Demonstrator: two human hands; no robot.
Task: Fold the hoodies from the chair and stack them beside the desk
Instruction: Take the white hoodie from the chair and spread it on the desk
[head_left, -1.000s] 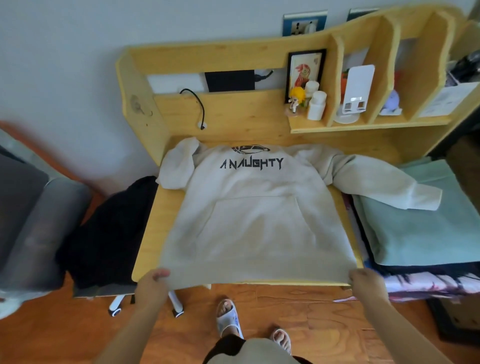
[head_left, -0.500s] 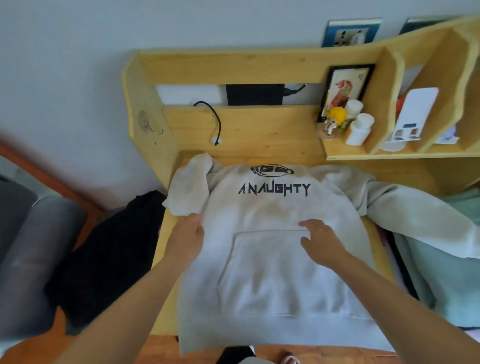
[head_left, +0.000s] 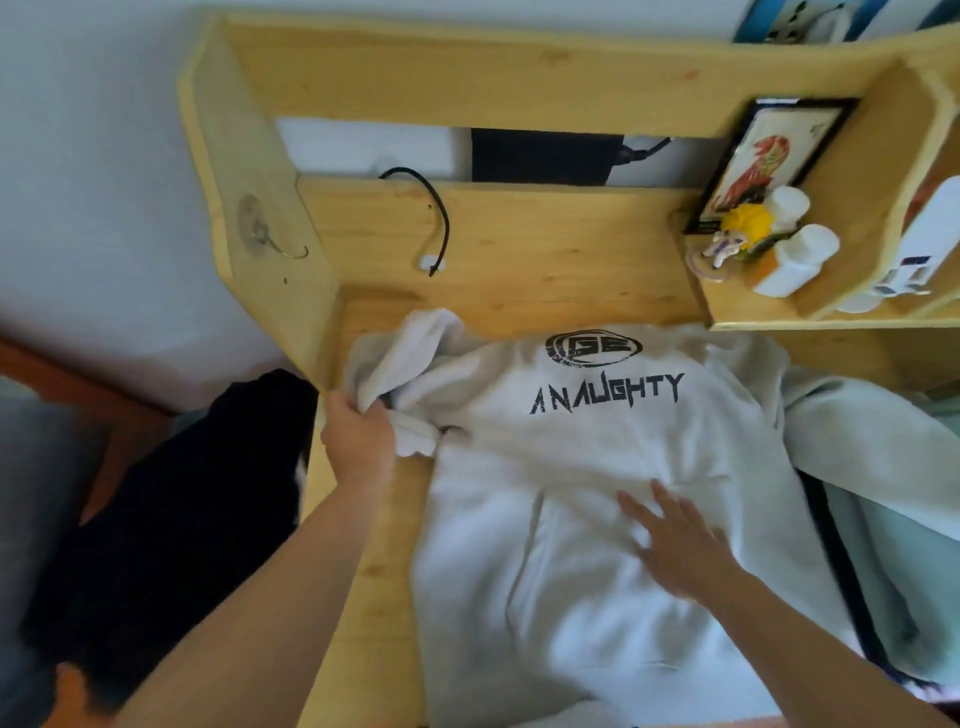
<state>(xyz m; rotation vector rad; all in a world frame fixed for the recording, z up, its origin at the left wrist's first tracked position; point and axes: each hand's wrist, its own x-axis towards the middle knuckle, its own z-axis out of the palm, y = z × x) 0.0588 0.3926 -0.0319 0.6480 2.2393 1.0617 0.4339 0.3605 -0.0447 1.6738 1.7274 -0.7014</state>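
Note:
A light grey hoodie (head_left: 597, 457) printed "A NAUGHTY" lies front up on the wooden desk (head_left: 374, 571). Its hem hangs over the front edge. My left hand (head_left: 358, 441) grips the hoodie's bunched left sleeve at the desk's left edge. My right hand (head_left: 680, 545) lies flat with fingers spread on the chest, just above the front pocket. The right sleeve (head_left: 872, 452) trails off the desk's right side onto a folded pale green garment (head_left: 904, 597).
A black garment (head_left: 171, 519) lies on the chair left of the desk. A black cable (head_left: 431, 208) hangs over the desk's back panel. A shelf at the right holds a framed picture (head_left: 769, 156), a yellow figurine (head_left: 748, 228) and white bottles (head_left: 800, 254).
My left hand has moved from the hoodie's body to the left sleeve and taken hold of it. My right hand slid a little toward me on the chest. The camera has moved closer.

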